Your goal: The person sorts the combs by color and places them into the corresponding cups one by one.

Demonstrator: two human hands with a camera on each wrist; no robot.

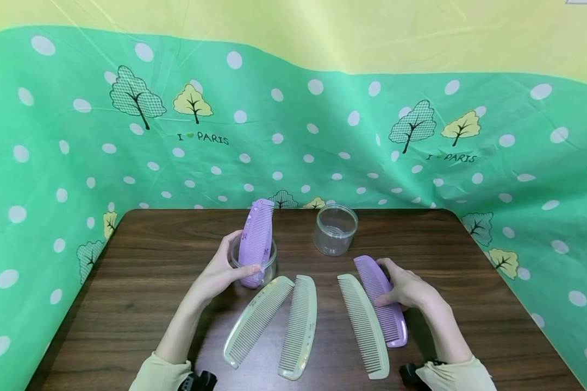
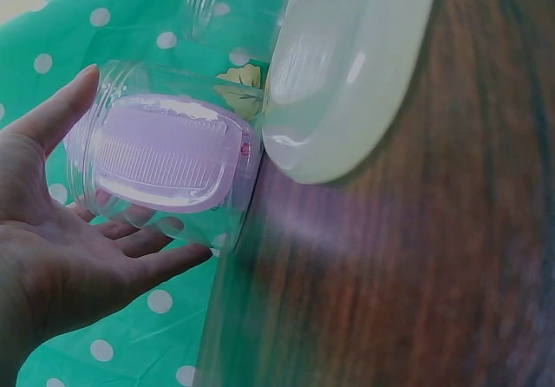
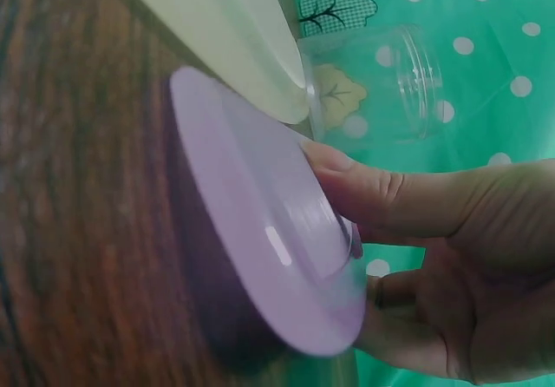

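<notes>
Dark wooden tabletop (image 1: 147, 282) carries everything. Your left hand (image 1: 220, 271) curls its fingers around a clear jar (image 1: 269, 263) with a purple comb (image 1: 256, 239) standing inside. Your right hand (image 1: 408, 288) pinches a second purple comb (image 1: 372, 282) lying beside three pale combs (image 1: 298, 317); an empty jar (image 1: 335, 229) stands behind.

comb (image 1: 256, 241) in left jar (image 1: 270, 259), second jar (image 1: 335, 229) right, three combs (image 1: 298, 320) in front

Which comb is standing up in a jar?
The purple comb in the left jar, held by the left hand. The other four combs lie flat on the table.
</notes>
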